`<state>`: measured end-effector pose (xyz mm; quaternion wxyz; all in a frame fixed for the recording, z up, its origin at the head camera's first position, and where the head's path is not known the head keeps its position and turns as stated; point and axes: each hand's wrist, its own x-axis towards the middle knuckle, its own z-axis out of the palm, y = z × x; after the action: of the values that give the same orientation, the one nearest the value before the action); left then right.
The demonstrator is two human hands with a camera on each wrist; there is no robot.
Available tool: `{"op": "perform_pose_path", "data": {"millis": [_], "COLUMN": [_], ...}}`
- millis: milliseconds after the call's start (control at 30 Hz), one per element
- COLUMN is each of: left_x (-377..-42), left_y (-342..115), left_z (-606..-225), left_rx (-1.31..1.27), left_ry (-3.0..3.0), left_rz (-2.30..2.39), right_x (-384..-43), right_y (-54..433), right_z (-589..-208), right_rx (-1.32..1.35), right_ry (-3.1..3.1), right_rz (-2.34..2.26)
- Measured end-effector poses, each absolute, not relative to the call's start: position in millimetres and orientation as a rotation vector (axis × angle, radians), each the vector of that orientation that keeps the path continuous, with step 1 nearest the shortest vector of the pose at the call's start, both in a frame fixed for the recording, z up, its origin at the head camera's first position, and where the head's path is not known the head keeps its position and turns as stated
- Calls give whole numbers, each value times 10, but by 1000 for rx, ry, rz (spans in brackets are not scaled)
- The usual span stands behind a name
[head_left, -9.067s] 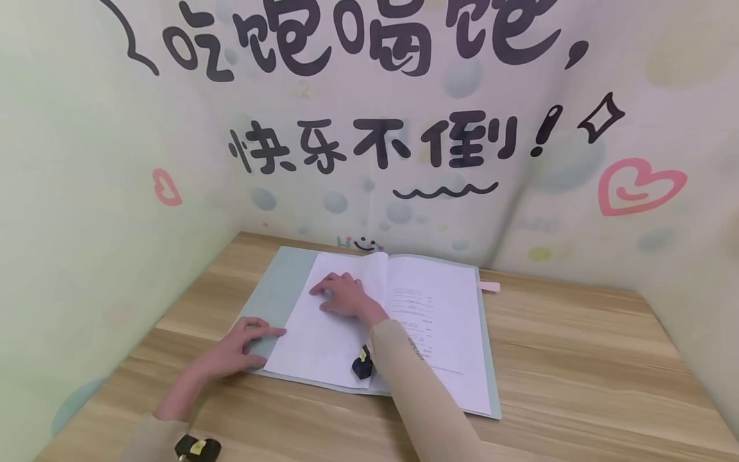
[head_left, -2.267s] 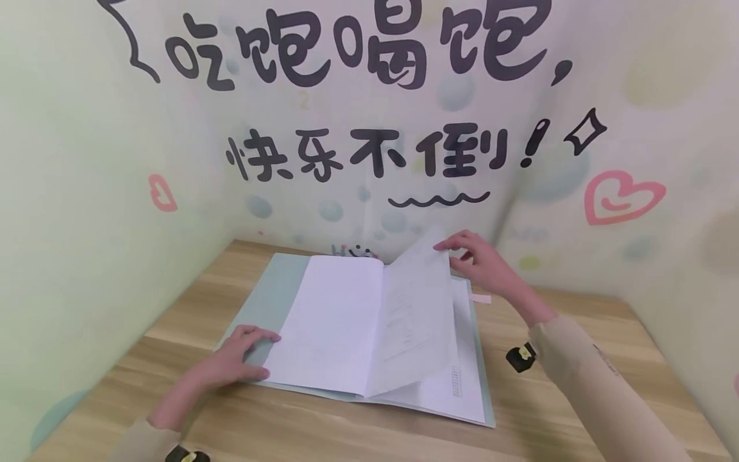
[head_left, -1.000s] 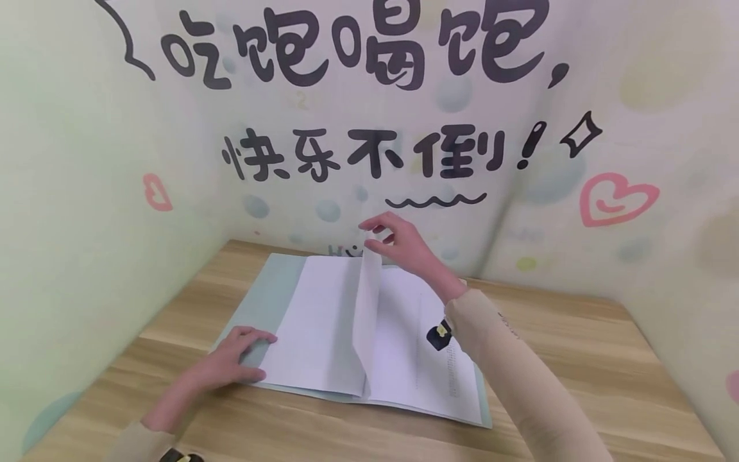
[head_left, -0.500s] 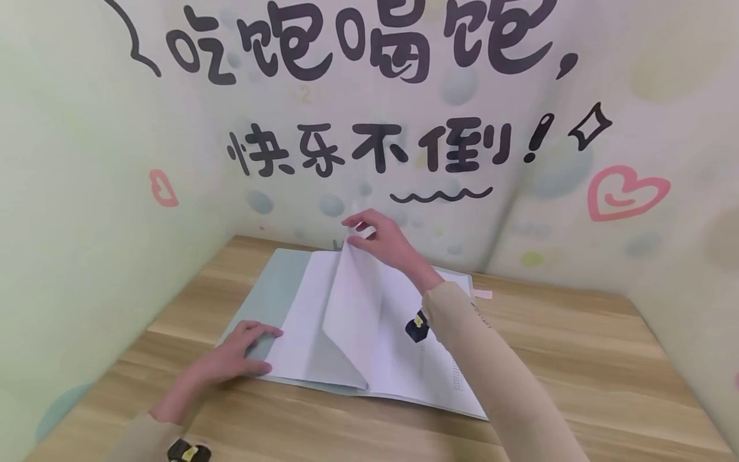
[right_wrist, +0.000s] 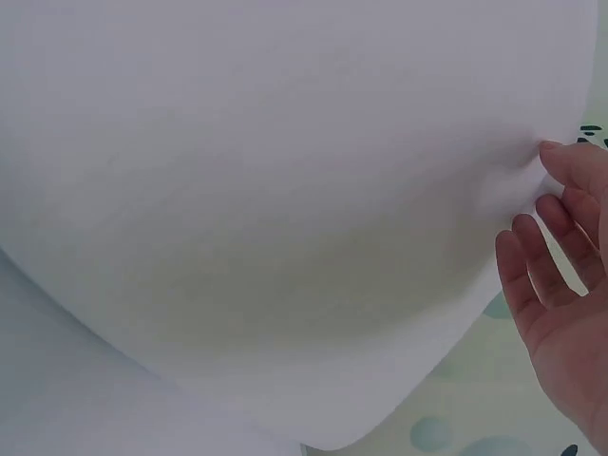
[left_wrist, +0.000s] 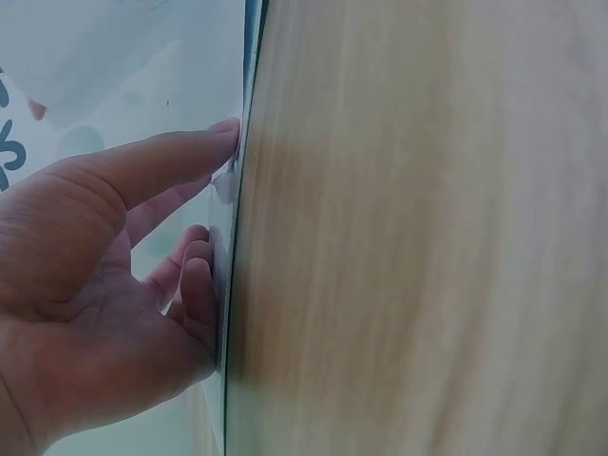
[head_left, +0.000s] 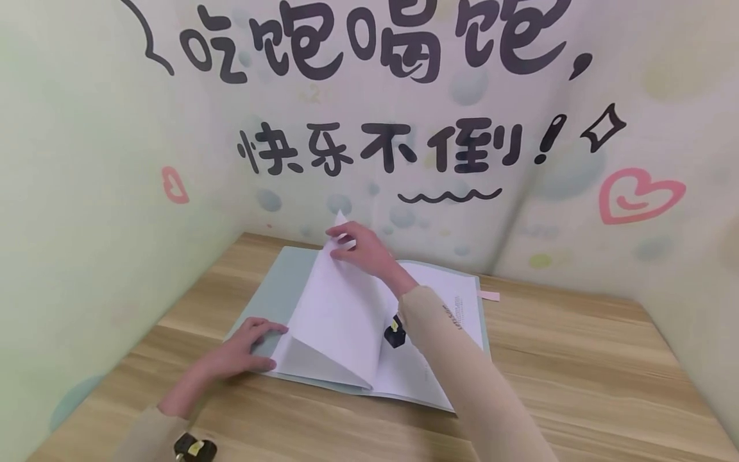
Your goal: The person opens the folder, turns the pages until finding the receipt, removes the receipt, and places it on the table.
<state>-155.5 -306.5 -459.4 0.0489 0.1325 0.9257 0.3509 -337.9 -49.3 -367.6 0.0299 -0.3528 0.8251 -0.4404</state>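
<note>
Thumb and fingers of the right hand (head_left: 364, 249) are pinching a white page (head_left: 340, 311) by its far-left edge; on the wrist feed I'm seeing the thumb lying on the page's face, other fingers bending loosely beside the edge. Can't tell which finger is backing the thumb.

Left hand (head_left: 245, 346) is resting at the left side of the folder, fingers spreading: index tip by the paper's edge, thumb at the near edge.

The page is standing partly raised over the left half of the open pale-blue folder (head_left: 277, 282), leaning left. Its long axis is running from my side toward the back wall, along the spine; the far corner is poking up past the fingers, and the near edge is slanting down rightward to the spine. White sheets are lying under it. The folder's open spread is running left to right, skewing a little, right end nearer me. Small print is showing on the right sheet (head_left: 430, 273); a pink tab (head_left: 489, 296) is sticking out beyond it.

Both wrists are carrying black units (head_left: 395, 332) below beige sleeves (head_left: 462, 359).

Everything is lying on a wood-grain table (head_left: 566, 346), its far edge meeting a pale back wall (head_left: 346, 106). The wall is showing big black Chinese lettering (head_left: 389, 147), blue bubbles and a pink heart (head_left: 641, 196). A pale green wall (head_left: 86, 212) is closing off the left.
</note>
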Motion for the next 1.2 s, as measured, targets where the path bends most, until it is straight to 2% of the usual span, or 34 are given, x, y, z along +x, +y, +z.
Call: {"op": "perform_pose_path", "data": {"millis": [233, 867, 1200], "left_x": [-1571, -1587, -1584], "left_y": [-3104, -3134, -3134], "left_z": [-4627, -4580, -4552], "left_rx": [314, 290, 446], "left_ry": [2755, 2668, 2696], "left_rz": [1158, 1247, 1139], "right_x": [-3389, -3420, -3417], "right_y": [-657, -861, -899], "right_z": [-3832, -4369, -4569], "right_rx": [-1073, -1009, -1042], "right_ry": [2534, 2444, 2523], "right_rz": [-1265, -982, -788]}}
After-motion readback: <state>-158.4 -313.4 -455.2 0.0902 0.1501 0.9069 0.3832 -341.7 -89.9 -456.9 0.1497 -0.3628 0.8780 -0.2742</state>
